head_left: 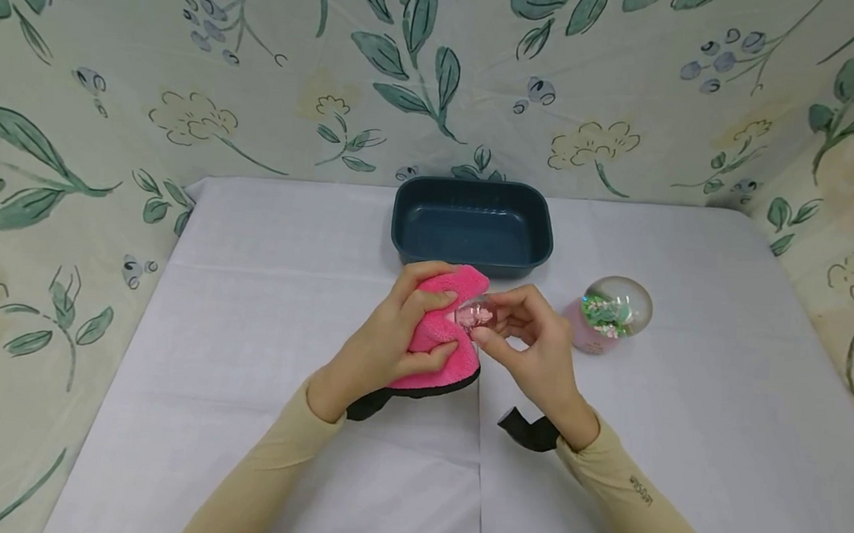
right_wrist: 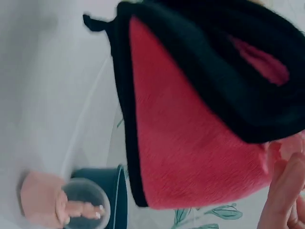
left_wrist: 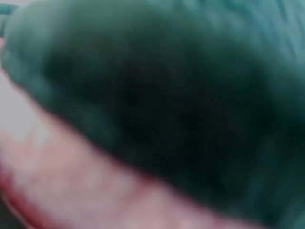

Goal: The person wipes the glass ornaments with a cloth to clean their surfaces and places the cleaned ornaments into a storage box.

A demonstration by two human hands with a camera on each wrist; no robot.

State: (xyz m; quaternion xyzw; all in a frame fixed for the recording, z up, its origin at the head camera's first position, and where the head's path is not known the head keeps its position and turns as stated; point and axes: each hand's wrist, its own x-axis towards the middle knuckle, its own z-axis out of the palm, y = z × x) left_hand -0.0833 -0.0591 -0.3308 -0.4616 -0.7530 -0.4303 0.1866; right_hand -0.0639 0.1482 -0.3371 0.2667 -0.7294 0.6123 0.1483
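A pink plush cloth [head_left: 458, 369] with a black edge is bunched in my left hand [head_left: 376, 336], fingers bent over it. From its right side sticks out a small clear globe [head_left: 474, 313] with pink bits inside, its other end hidden by the cloth. The fingertips of my right hand [head_left: 538, 353] pinch this globe. In the right wrist view the cloth [right_wrist: 190, 138] hangs with its dark border, and fingers of the right hand [right_wrist: 288, 198] show at the edge. Dark fabric [left_wrist: 143, 95] fills most of the blurred left wrist view.
To the right stands a snow globe [head_left: 620, 309] with a pink base and green and white shapes inside. A dark blue rectangular basin [head_left: 470, 270] sits at the back of the white-covered table [head_left: 265, 306]. Behind it hangs a leaf-patterned curtain [head_left: 263, 73].
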